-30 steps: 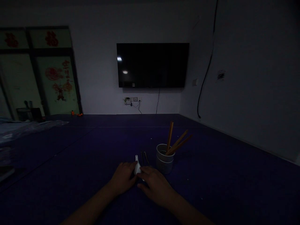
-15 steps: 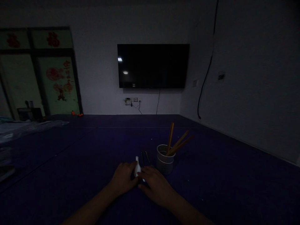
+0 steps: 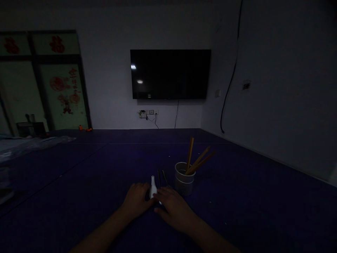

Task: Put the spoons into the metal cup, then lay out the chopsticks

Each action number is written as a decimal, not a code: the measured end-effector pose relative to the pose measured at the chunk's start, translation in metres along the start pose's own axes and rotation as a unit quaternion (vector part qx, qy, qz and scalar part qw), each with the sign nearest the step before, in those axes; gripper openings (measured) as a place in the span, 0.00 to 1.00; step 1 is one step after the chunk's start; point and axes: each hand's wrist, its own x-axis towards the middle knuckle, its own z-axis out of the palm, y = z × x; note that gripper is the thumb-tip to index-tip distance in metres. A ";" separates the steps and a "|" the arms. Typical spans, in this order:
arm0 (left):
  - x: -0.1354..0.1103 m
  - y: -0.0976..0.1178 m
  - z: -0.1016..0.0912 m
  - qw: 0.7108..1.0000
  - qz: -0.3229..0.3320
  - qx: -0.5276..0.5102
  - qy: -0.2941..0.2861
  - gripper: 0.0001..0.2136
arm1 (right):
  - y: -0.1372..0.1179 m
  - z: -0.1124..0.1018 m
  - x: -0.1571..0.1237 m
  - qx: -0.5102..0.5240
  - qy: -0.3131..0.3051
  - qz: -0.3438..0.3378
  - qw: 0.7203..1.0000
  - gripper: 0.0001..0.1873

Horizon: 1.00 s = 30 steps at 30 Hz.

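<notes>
The room is dim. My left hand [image 3: 137, 201] and my right hand [image 3: 172, 208] rest side by side on a dark blue cloth surface [image 3: 79, 182]. Both close around a small white ceramic spoon [image 3: 152, 187], whose handle sticks up between them. Just beyond the spoon lie two thin dark metal utensils [image 3: 162, 177]. To the right of my right hand stands a pale round cup [image 3: 183, 181] holding several wooden chopsticks [image 3: 196, 158] that lean to the right.
A black wall-mounted television [image 3: 170, 73] hangs on the far wall above a power socket [image 3: 147, 113] with cables. Crumpled clear plastic [image 3: 28, 143] lies at the left. A glass door [image 3: 52, 80] with red decorations is at the far left.
Nothing but a slight shift of the camera; both hands stay on the spoon.
</notes>
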 end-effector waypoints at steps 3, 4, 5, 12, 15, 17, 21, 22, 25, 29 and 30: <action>0.000 0.000 0.001 1.000 0.001 -0.007 -0.005 0.13 | -0.001 -0.001 0.000 0.007 -0.001 -0.005 1.000 0.18; 0.001 0.000 0.001 1.000 0.002 -0.009 -0.008 0.13 | -0.001 -0.002 0.000 0.008 -0.001 -0.006 1.000 0.18; 0.001 -0.001 0.001 1.000 0.002 -0.011 -0.009 0.13 | -0.001 -0.002 0.000 0.007 -0.002 -0.005 1.000 0.18; 0.002 -0.001 0.003 1.000 -0.003 -0.015 -0.016 0.15 | 0.000 -0.001 0.001 0.000 -0.009 -0.004 1.000 0.18; 0.002 -0.001 0.002 1.000 -0.002 -0.020 -0.019 0.15 | 0.000 -0.001 0.001 -0.005 -0.009 -0.004 1.000 0.18; 0.002 -0.002 0.003 0.999 0.002 -0.027 -0.017 0.15 | -0.001 -0.001 0.000 -0.005 -0.007 -0.005 1.000 0.17; 0.001 -0.002 0.002 0.999 0.009 -0.031 -0.015 0.16 | -0.003 -0.004 0.001 -0.005 -0.009 -0.005 1.000 0.18; 0.001 -0.002 0.002 0.999 0.012 -0.030 -0.016 0.16 | -0.003 -0.004 0.001 -0.006 -0.013 -0.005 1.000 0.17; 0.001 -0.002 0.001 0.999 0.018 -0.025 -0.022 0.16 | -0.004 -0.005 0.001 -0.012 -0.014 -0.005 1.000 0.16; 0.001 -0.002 0.000 0.999 0.021 -0.009 -0.030 0.16 | -0.005 -0.006 0.000 -0.018 -0.010 -0.010 1.000 0.18; 0.001 -0.002 0.000 0.999 0.023 -0.007 -0.030 0.16 | -0.005 -0.006 0.000 -0.021 -0.012 -0.011 1.000 0.18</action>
